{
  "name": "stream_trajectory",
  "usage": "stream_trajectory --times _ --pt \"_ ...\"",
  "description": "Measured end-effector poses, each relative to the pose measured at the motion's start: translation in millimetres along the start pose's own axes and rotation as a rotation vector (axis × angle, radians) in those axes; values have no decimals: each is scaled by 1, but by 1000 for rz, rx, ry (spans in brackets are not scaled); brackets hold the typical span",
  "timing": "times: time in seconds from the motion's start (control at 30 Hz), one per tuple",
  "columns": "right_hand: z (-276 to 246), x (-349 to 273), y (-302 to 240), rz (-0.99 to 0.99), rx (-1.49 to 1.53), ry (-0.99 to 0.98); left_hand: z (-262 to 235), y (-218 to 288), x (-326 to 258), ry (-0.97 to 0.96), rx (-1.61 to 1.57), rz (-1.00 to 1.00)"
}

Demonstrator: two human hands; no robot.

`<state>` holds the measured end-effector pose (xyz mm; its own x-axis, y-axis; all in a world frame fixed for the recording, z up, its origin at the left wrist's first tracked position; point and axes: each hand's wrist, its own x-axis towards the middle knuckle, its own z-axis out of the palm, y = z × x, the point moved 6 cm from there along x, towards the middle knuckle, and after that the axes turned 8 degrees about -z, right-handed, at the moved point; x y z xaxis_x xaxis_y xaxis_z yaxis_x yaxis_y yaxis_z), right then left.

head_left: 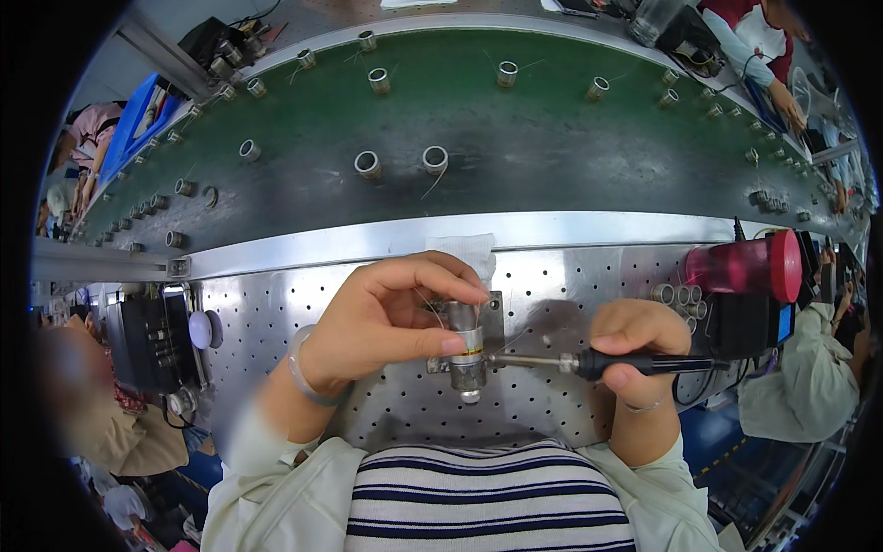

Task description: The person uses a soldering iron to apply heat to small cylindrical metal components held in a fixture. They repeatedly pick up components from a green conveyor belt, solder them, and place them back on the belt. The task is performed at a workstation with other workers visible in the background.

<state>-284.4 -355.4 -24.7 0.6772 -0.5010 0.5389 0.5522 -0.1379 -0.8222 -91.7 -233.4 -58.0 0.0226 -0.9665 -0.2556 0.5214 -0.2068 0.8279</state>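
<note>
Over the perforated metal work plate, my left hand is closed on a small silver metal cylinder with a yellowish band around it. Thumb and fingertips grip its upper part, and its rounded lower end points toward me. My right hand is wrapped round the black handle of a soldering iron. The iron lies nearly level, its thin tip reaching left to the side of the cylinder by the band; whether it touches, I cannot tell. Behind the cylinder is a small metal bracket. A fine wire shows by my left fingers.
Beyond the plate's raised metal rail runs a green conveyor belt with several metal rings on it. At right stand a pink transparent jar, stacked metal tubes and a black box with a screen. A black device stands left. Other people sit on both sides.
</note>
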Motion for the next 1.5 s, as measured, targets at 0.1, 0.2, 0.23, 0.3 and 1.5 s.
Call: stream_trajectory --times 0.1,0.2,0.23,0.3,1.5 --pt "-8 0 -8 -110 48 69 -9 4 -4 57 20 -12" --pt "-22 -1 -14 -77 -194 263 -30 16 -1 136 120 104" --pt "-26 -1 -13 -94 -177 288 -34 18 -3 106 -11 115" --pt "-33 -3 -9 -62 -154 314 -40 18 -2 217 -38 114" --pt "-58 -3 -4 -18 -136 546 127 -48 29 239 2229 24"
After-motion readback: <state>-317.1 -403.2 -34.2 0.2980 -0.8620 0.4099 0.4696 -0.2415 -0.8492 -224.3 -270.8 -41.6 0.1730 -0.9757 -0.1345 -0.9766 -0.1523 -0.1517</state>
